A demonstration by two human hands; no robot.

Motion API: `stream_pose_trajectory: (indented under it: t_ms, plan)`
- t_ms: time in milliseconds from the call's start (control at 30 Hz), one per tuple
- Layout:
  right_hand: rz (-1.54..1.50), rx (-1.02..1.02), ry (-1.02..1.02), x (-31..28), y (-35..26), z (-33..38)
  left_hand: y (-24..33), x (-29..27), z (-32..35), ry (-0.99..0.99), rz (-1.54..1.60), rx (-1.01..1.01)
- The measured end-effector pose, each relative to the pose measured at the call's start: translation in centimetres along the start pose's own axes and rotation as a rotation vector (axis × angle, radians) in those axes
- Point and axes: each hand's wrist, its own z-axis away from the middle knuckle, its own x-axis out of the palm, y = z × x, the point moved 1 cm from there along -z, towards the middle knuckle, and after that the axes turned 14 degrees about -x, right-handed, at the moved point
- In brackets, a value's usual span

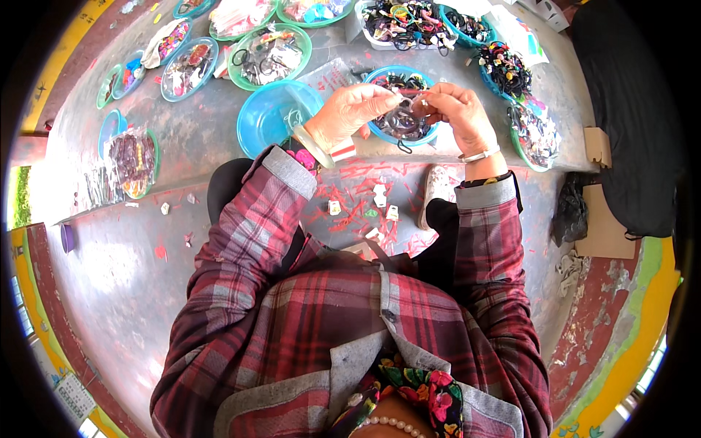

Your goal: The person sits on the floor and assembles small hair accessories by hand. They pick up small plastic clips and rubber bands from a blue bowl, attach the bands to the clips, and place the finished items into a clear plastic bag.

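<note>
My left hand (349, 115) and my right hand (458, 117) are raised in front of me, fingertips pinched and almost meeting. Between them they hold a thin hair tie (410, 101), with small pale bits at the fingertips; its details are too small to make out. Directly behind it is a blue basin (432, 136) of dark hair ties. Beside my left wrist stands a wide blue basin (252, 120), with a few thin pale loops inside it. A red-and-white striped piece (343, 151) lies below my left palm.
Green and blue basins (307, 58) of small accessories spread across the far side. A white tub (355, 29) and more basins heaped with hair ties stand at the far right. Red scraps (350, 175) and white cards (380, 195) litter the floor between my feet. A cardboard box (607, 219) lies right.
</note>
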Motion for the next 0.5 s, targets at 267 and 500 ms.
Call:
stream_pose_trajectory:
  t_ms: [267,500]
  plan:
    - [-0.259,0.051,0.021,-0.2,0.8,0.2,-0.8,0.8,-0.3,0.037,0.066,-0.009]
    - [-0.189,0.044,0.036,1.5,1.0,0.2,-0.8,0.2,-0.4,0.184,0.226,-0.047]
